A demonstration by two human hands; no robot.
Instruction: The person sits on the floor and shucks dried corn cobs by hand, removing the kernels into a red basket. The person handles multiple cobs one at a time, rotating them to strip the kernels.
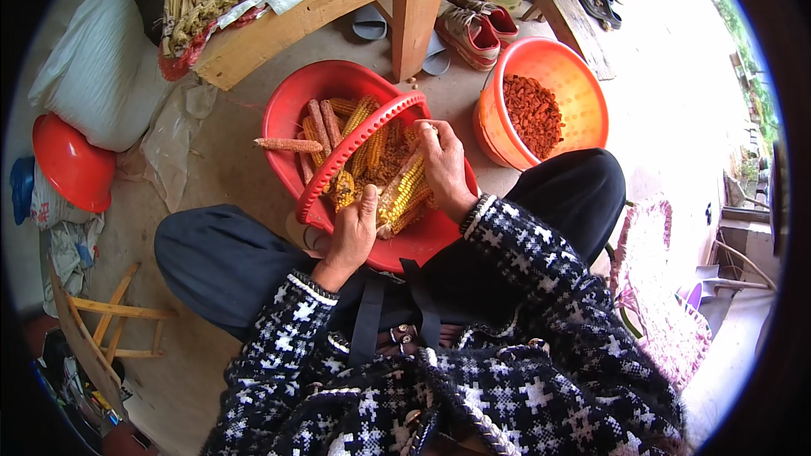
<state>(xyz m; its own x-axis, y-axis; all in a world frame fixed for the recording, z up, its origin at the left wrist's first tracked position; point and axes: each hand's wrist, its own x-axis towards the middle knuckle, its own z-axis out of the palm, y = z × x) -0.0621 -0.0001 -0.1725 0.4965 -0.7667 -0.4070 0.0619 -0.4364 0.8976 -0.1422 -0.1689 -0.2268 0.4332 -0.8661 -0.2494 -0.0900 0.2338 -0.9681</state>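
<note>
A red plastic basket [285, 98] with an arched handle [355, 150] stands between my knees. Inside lie yellow corn ears [359, 115], several bare cobs [330, 121] and loose kernels. One bare cob [288, 145] juts over the left rim. A partly shelled corn ear [405, 193] slants across the basket's right half. My right hand [445, 167] is closed around its upper end, thumb and fingers together at the tip. At its lower end is my left hand [353, 232], thumb up against the ear; its fingers are mostly hidden.
An orange bucket [580, 98] holding reddish-brown dried pieces stands beyond my right knee. Ahead are a wooden table leg [415, 28] and red-white sneakers [472, 34]. To the left are a white sack [95, 69], a red bowl [73, 161] and a wooden chair [114, 313].
</note>
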